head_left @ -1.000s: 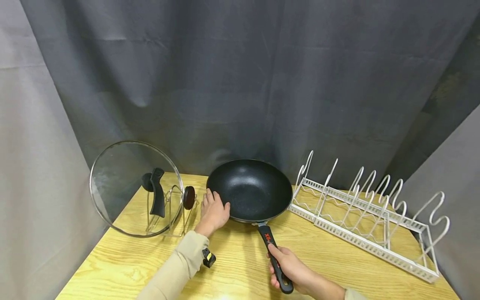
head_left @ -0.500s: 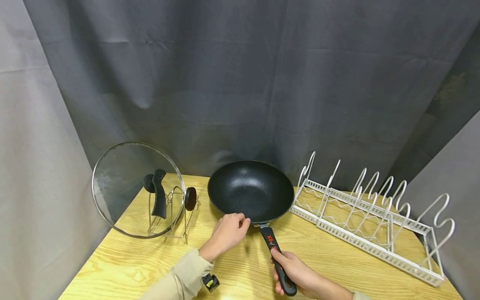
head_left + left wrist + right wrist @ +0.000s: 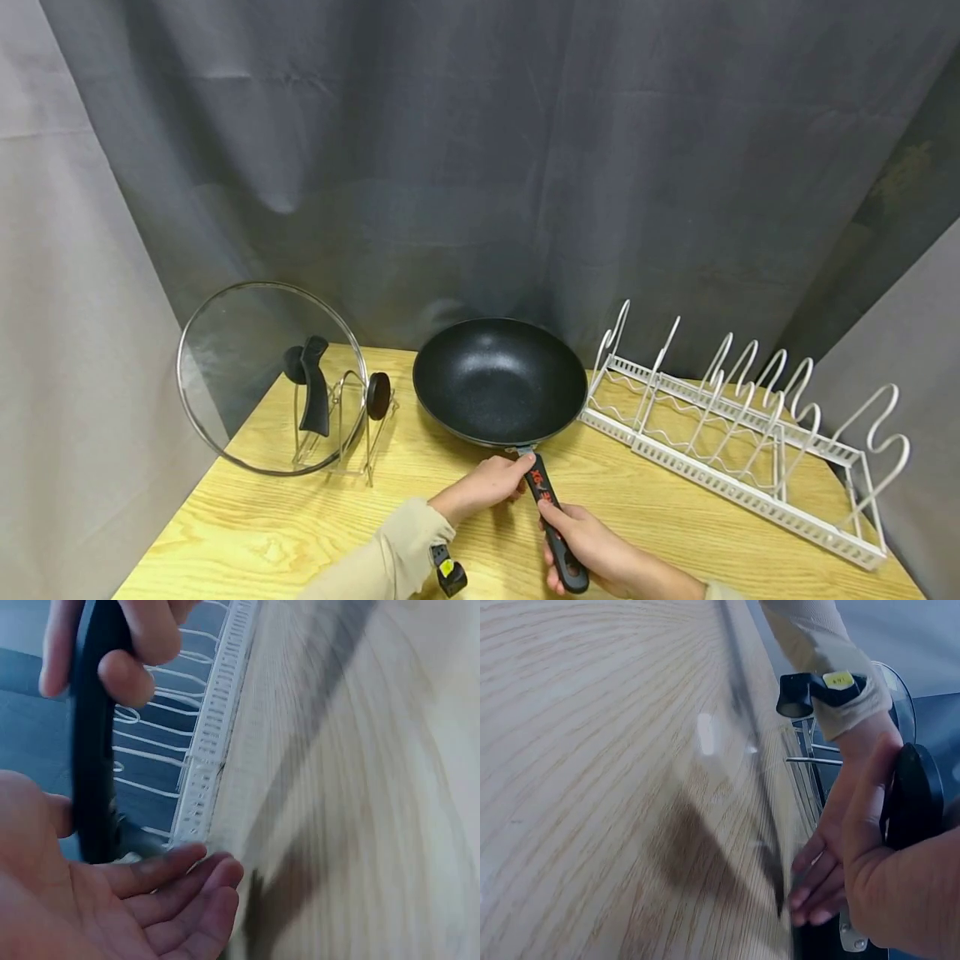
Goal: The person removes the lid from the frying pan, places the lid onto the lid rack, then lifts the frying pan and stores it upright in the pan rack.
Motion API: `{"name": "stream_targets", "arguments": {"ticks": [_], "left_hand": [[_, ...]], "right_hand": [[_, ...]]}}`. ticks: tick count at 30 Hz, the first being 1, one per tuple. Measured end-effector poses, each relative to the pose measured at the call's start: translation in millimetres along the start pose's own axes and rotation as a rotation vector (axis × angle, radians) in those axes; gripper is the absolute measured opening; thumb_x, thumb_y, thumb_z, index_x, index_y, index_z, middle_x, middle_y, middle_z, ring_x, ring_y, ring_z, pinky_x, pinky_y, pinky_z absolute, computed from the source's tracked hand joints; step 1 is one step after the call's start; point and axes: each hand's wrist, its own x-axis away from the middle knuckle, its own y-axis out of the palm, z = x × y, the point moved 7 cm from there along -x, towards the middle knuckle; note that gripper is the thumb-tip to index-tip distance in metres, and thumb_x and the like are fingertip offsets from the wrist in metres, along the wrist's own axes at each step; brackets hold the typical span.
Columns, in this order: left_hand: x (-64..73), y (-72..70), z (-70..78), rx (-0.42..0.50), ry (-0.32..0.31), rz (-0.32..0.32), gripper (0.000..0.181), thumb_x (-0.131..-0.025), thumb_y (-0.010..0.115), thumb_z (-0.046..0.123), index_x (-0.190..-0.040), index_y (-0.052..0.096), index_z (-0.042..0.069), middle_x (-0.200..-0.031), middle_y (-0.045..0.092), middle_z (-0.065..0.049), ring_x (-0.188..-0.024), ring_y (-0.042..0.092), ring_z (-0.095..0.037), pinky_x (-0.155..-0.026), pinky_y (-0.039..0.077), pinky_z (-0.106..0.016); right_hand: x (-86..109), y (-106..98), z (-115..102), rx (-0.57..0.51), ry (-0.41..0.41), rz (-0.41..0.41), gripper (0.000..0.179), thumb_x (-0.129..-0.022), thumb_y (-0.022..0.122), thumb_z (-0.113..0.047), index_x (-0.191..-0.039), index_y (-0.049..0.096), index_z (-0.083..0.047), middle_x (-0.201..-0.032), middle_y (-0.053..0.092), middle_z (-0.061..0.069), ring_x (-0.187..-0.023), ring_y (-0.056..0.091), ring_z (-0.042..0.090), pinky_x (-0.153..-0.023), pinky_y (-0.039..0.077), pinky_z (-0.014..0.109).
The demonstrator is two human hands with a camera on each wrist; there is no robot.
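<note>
A deep black frying pan (image 3: pixel 501 379) faces me at the middle of the wooden table, its long black handle (image 3: pixel 542 487) slanting toward me. Lower on that handle, my right hand (image 3: pixel 581 537) grips it, thumb on top and fingers wrapped beneath. My left hand (image 3: pixel 489 483) is at the handle's pan end, thumb tip right at its edge. In the left wrist view the left hand's loosely bent fingers (image 3: pixel 184 904) extend under the handle, not closed round it. The right wrist view shows the right thumb (image 3: pixel 870 795) along the handle.
To the left, a big glass lid (image 3: pixel 255 375) stands upright in a wire rack (image 3: pixel 352 417), near a dark round knob (image 3: pixel 378 396). A long white rack (image 3: pixel 705 475) with wavy dividers lies at right, its end close to the pan. A dark curtain (image 3: pixel 480 167) hangs behind the table.
My left hand has left the pan's left rim and moved right along its near side to the top of the handle. The right hand keeps its grip; the pan is nearly still.
</note>
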Motion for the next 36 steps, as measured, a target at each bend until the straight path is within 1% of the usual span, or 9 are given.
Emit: {"name": "stream_targets", "arguments": {"ticks": [4, 9, 12, 14, 19, 23, 26, 30, 36], "left_hand": [[-7.5, 13.7, -6.1, 0.140, -0.082, -0.028, 0.053, -0.096, 0.042, 0.050, -0.084, 0.063, 0.003, -0.078, 0.063, -0.008, -0.072, 0.060, -0.019, -0.060, 0.047, -0.030], [-14.4, 27.9, -14.3, 0.432, -0.183, -0.033, 0.044, -0.093, 0.050, 0.050, -0.082, 0.060, 0.008, -0.072, 0.065, -0.003, -0.067, 0.063, -0.013, -0.066, 0.055, -0.034], [-18.6, 35.3, -16.2, 0.612, -0.203, -0.044, 0.040, -0.092, 0.053, 0.048, -0.077, 0.058, 0.011, -0.063, 0.063, -0.002, -0.059, 0.063, -0.011, -0.063, 0.055, -0.031], [-20.8, 38.5, -16.3, 0.707, -0.205, -0.058, 0.041, -0.092, 0.055, 0.047, -0.083, 0.060, 0.007, -0.065, 0.064, -0.004, -0.062, 0.065, -0.013, -0.063, 0.056, -0.030], [-23.1, 45.0, -12.7, 0.911, -0.206, -0.133, 0.057, -0.095, 0.053, 0.038, -0.121, 0.048, -0.013, -0.101, 0.065, -0.026, -0.093, 0.066, -0.028, -0.079, 0.054, -0.035], [-24.2, 51.2, -5.5, 1.089, -0.201, -0.231, 0.057, -0.100, 0.045, 0.026, -0.130, 0.034, -0.021, -0.126, 0.048, -0.035, -0.113, 0.056, -0.034, -0.095, 0.045, -0.037], [-25.4, 53.0, -2.0, 1.165, -0.203, -0.254, 0.053, -0.101, 0.041, 0.022, -0.130, 0.035, -0.021, -0.123, 0.052, -0.031, -0.111, 0.059, -0.029, -0.097, 0.043, -0.034], [-27.2, 52.3, -1.8, 1.188, -0.193, -0.223, 0.047, -0.101, 0.041, 0.018, -0.129, 0.037, -0.019, -0.105, 0.065, -0.021, -0.097, 0.065, -0.020, -0.091, 0.047, -0.029], [-28.5, 51.6, -0.7, 1.195, -0.161, -0.218, 0.044, -0.101, 0.040, 0.015, -0.130, 0.036, -0.018, -0.087, 0.068, -0.008, -0.081, 0.067, -0.011, -0.080, 0.051, -0.020]], "right_hand": [[-0.6, 3.8, -0.8, -0.028, -0.010, -0.006, 0.038, -0.101, 0.038, -0.039, -0.101, 0.039, -0.001, -0.065, 0.052, 0.002, -0.046, 0.059, 0.010, -0.044, 0.050, 0.023], [-0.7, 6.1, -0.8, -0.075, 0.004, 0.030, 0.037, -0.101, 0.037, -0.037, -0.103, 0.036, 0.000, -0.065, 0.051, 0.002, -0.047, 0.059, 0.009, -0.044, 0.050, 0.022], [-1.0, 6.8, -0.9, -0.106, 0.019, 0.067, 0.037, -0.101, 0.037, -0.035, -0.106, 0.034, 0.001, -0.067, 0.052, 0.003, -0.050, 0.061, 0.010, -0.047, 0.051, 0.023], [-1.4, 7.3, -1.4, -0.123, 0.020, 0.083, 0.036, -0.101, 0.036, -0.034, -0.108, 0.033, 0.002, -0.069, 0.053, 0.003, -0.052, 0.062, 0.011, -0.049, 0.053, 0.024], [-1.7, 7.6, -2.7, -0.123, 0.005, 0.097, 0.031, -0.102, 0.035, -0.030, -0.108, 0.036, 0.000, -0.070, 0.053, 0.002, -0.050, 0.059, 0.009, -0.047, 0.052, 0.023], [-1.3, 5.1, -3.3, -0.080, -0.010, 0.128, 0.029, -0.101, 0.037, -0.031, -0.106, 0.040, -0.003, -0.065, 0.052, -0.001, -0.043, 0.052, 0.006, -0.041, 0.045, 0.020], [-1.7, 3.8, -2.4, -0.064, -0.009, 0.156, 0.030, -0.100, 0.038, -0.032, -0.107, 0.042, -0.002, -0.063, 0.050, -0.001, -0.040, 0.048, 0.005, -0.038, 0.041, 0.019], [-3.3, 3.3, -1.1, -0.027, -0.022, 0.188, 0.033, -0.099, 0.042, -0.032, -0.107, 0.041, 0.000, -0.063, 0.049, -0.001, -0.039, 0.046, 0.005, -0.036, 0.040, 0.019], [-7.0, 2.5, -0.1, 0.039, -0.042, 0.180, 0.034, -0.099, 0.047, -0.031, -0.103, 0.040, 0.003, -0.063, 0.048, 0.000, -0.038, 0.044, 0.004, -0.036, 0.039, 0.019]]}}
